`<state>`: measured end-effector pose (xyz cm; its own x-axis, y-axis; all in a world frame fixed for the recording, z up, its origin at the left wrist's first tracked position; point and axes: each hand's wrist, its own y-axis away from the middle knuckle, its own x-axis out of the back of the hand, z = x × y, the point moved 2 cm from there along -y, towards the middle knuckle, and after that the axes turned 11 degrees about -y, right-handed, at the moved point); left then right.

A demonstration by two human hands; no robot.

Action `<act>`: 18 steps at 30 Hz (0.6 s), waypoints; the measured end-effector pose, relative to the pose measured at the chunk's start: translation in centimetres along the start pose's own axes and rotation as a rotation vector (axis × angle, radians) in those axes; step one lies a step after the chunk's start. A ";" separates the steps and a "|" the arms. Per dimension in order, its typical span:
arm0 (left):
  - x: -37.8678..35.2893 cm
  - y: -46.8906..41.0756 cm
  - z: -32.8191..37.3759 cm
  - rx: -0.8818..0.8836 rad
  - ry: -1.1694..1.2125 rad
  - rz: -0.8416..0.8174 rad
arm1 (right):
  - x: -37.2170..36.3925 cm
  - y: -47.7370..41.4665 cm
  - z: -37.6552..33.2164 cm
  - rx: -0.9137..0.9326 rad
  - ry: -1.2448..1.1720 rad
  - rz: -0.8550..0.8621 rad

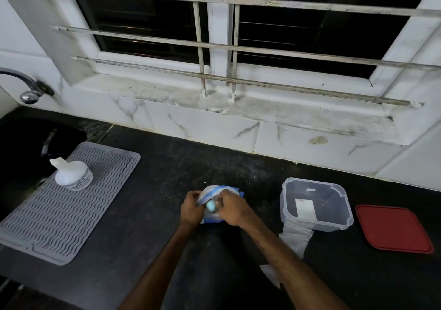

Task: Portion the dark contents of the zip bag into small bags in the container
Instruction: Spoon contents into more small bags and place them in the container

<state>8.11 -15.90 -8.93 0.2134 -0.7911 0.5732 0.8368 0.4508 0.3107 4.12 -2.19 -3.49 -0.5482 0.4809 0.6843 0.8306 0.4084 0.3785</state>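
Dark counter [167, 166] under barred window [238, 35] — grey ridged mat [71, 209] left with white bottle [72, 173] on it, clear container [285, 204] right, red lid [393, 229] beside it further right. Small bags [296, 234] drape over the container's near edge. Zip bag [214, 190] sits centre near — left hand [191, 210] and right hand [232, 208] both grip its top, fingers curled.

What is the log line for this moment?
left hand: holds zip bag; right hand: holds zip bag; container: open; red lid: off
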 end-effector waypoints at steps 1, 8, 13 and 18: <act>-0.1 0.0 0.2 -0.014 -0.009 -0.008 | 0.1 -0.1 0.4 -0.004 -0.004 -0.003; -0.3 0.4 1.6 -0.004 0.136 -0.022 | 0.3 0.4 2.4 -0.114 0.128 0.054; -0.9 0.3 1.7 0.035 0.175 -0.042 | -0.1 0.7 2.9 -0.138 0.027 0.052; -0.7 0.5 1.7 -0.029 0.154 -0.055 | 0.4 0.6 2.7 -0.055 -0.012 0.079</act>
<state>7.53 -14.42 -7.89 0.2403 -0.8692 0.4322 0.8629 0.3952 0.3151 4.13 0.28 -4.70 -0.4819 0.5194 0.7057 0.8751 0.3262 0.3575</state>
